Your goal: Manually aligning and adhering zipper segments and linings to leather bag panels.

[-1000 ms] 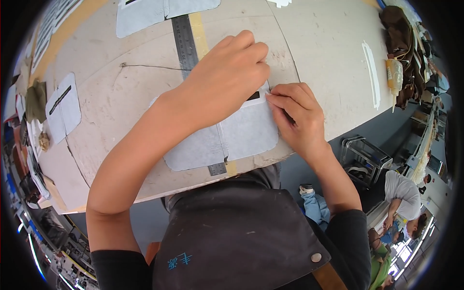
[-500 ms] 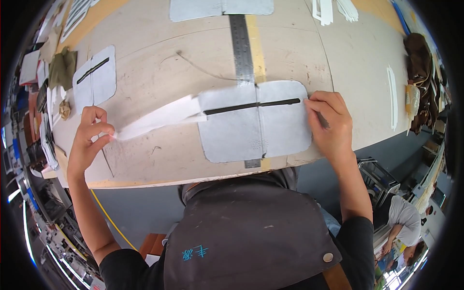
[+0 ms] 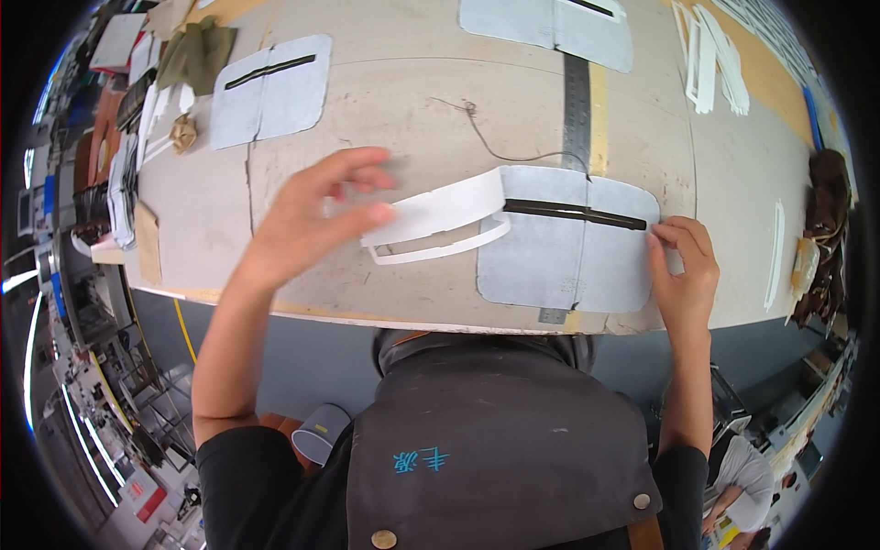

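A pale grey-blue panel (image 3: 532,261) with rounded corners and a dark slot across it lies near the table's front edge. My right hand (image 3: 686,270) pinches the panel's right edge between thumb and fingers. A white strip of paper-like backing with a long cut-out (image 3: 440,209) curls up from the left end of the slot, still touching the panel there. My left hand (image 3: 316,215), slightly blurred, is open beside the strip's free end. Its fingers are spread, and the thumb tip overlaps the strip's edge.
A steel ruler (image 3: 576,110) runs under the panel. Similar slotted panels lie at the left (image 3: 275,92) and the far side (image 3: 550,23). White cut strips (image 3: 710,60) are at the far right, brown material (image 3: 828,229) at the right edge. A dark thread (image 3: 481,128) lies behind the strip.
My left hand has moved in toward the panel and let go of the strip, which was stretched out to the left and now curls. My right hand stays at the panel's edge. The view has shifted.
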Available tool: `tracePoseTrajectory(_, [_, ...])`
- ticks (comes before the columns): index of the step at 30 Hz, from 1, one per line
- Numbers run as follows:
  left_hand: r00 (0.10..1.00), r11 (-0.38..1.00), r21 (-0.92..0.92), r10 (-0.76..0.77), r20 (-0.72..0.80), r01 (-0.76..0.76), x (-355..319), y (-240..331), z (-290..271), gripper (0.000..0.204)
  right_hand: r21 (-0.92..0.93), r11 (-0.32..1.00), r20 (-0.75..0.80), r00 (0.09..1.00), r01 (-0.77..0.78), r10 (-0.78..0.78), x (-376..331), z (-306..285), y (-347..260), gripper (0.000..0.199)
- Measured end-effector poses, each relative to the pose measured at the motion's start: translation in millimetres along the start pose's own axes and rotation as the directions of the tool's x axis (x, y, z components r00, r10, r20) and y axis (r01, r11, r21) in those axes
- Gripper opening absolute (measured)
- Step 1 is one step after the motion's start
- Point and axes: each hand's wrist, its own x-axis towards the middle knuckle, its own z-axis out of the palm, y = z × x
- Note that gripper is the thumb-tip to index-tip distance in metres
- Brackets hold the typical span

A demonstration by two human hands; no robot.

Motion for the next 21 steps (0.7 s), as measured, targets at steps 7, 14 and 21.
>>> tracePoseTrajectory(7, [0.95,0.902,-0.314,-0.248,0.191,0.298,16.8,16.1,16.9,0.057,0.041,0.998,-0.014,0.999,-0.051,0.051,2.1,2.4,3.3,0.009])
tracePoseTrajectory(14, [0.932,0.934,-0.044,-0.35,0.094,0.355,-0.1,-17.1,-48.4,0.054,0.071,0.995,-0.02,0.997,-0.07,0.071,2.5,3.6,-1.4,0.008])
tracePoseTrajectory(21, [0.967,0.684,0.729,0.162,-0.196,0.033,-5.7,-25.5,-54.8,0.037,0.112,0.984,0.042,0.99,-0.138,0.134,10.1,2.0,-2.4,0.022])
